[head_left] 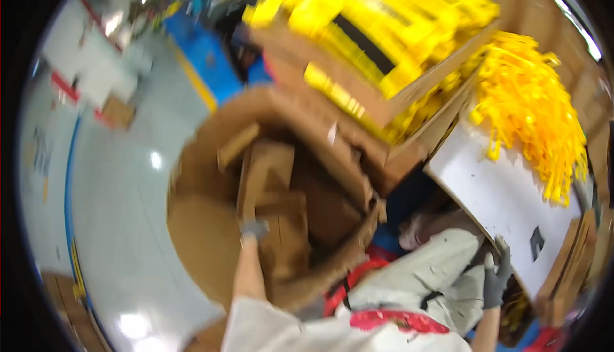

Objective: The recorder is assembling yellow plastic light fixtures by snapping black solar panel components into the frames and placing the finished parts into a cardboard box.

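Observation:
My left hand (256,229), in a grey glove, reaches over a large open cardboard box (198,230) with loose cardboard pieces (265,166) inside. It is next to one of those pieces; blur hides its fingers and whether it touches anything. On the right, my right hand (497,278), in a grey glove, is at the edge of a white tabletop (473,173). Its thumb and fingers are apart, and nothing shows between them. A small dark piece (537,243) lies on the tabletop near it. Farther back, a heap of yellow-orange straps (531,109) covers part of the same surface.
Behind the big box stands a cardboard carton (313,48) piled with yellow items (390,19). Cardboard strips (566,262) line the table's right side. At left is a grey floor (141,205) with a blue line, and a blue mat (208,48) farther off.

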Motion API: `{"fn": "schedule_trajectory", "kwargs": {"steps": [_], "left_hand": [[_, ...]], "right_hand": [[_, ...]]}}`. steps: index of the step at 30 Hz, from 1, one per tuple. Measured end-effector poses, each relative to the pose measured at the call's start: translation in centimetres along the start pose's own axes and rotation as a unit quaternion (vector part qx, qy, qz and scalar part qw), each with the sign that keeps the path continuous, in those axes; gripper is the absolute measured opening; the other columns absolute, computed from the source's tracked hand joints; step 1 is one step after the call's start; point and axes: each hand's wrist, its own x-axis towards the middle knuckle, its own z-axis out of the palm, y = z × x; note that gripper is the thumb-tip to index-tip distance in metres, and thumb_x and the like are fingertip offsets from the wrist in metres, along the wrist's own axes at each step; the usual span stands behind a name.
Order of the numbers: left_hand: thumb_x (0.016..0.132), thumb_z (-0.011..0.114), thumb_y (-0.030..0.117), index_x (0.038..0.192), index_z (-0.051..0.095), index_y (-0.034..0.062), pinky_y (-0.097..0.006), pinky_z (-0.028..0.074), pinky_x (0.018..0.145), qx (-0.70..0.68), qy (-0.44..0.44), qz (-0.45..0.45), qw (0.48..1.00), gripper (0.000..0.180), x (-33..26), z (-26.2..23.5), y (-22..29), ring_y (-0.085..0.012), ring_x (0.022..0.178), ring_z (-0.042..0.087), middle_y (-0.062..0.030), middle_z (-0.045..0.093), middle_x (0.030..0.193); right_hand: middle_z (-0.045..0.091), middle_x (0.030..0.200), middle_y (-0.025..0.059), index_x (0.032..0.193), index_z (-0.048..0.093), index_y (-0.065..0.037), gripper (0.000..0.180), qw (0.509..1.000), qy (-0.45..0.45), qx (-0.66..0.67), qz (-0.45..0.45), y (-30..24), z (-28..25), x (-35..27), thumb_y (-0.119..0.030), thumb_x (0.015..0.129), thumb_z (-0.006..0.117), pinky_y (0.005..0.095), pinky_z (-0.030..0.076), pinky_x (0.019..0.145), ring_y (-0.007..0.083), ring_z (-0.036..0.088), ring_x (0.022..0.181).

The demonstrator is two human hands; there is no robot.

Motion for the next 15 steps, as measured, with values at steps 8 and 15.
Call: {"fn": "schedule_trajectory", "kwargs": {"steps": [8,15], "left_hand": [[0.092,0.046,0.036,0.121,0.063,0.0097,-0.044,0.046,0.097,-0.025,0.019,0.112,0.993,0.042,11.0,7.0,-3.3,-0.0347,0.115,0.056,-0.0171,0.059,0.126],[0.092,0.049,0.025,0.113,0.065,0.0085,-0.04,0.049,0.09,-0.009,0.21,-0.212,0.954,0.032,17.5,6.5,0.8,-0.0296,0.101,0.061,-0.0131,0.064,0.111]], "right_hand": [[0.06,0.12,0.0095,0.123,0.054,-0.005,0.041,0.99,0.086,-0.042,0.103,0.5,-0.8,-7.1,-0.011,0.083,0.062,0.0362,0.047,0.094,0.0227,0.058,0.111],[0.061,0.116,0.0094,0.119,0.057,-0.007,0.038,0.986,0.128,-0.041,0.103,-0.4,-0.5,-9.9,-0.016,0.083,0.066,0.0352,0.049,0.091,0.0226,0.059,0.109]]}}
